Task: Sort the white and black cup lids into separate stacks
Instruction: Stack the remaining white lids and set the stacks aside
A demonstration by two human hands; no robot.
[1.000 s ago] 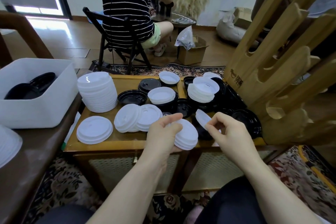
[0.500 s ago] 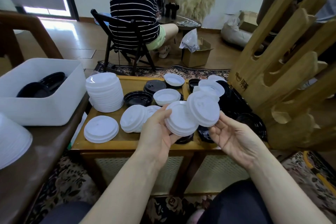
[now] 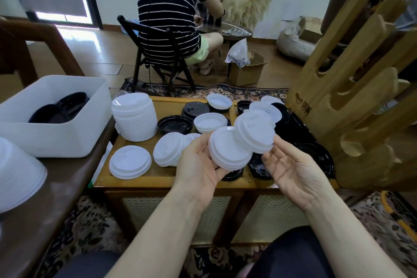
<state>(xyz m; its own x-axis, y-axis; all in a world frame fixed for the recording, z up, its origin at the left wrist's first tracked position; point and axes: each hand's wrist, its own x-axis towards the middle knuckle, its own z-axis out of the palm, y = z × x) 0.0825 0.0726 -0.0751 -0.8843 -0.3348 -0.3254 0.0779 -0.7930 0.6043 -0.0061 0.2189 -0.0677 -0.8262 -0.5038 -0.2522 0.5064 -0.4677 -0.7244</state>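
- Since a second ago: right hand (image 3: 291, 171) has lifted its white lid (image 3: 255, 133) from low over the tabletop (image 3: 158, 174) up against the left-hand stack (image 3: 228, 149); both now raised.
- Lid overlaps the stack's upper right edge, tilted, not seated.
- Left hand (image 3: 198, 165) grips the stack, thumb on its left rim. Right palm is up, fingers spread loosely; lid rests on the fingertips (image 3: 276, 142), not pinched.
- Risk: the lid is only propped, so it could slide off onto the black lids (image 3: 316, 156) below.
- Tall white stack (image 3: 135, 117) stands well left.
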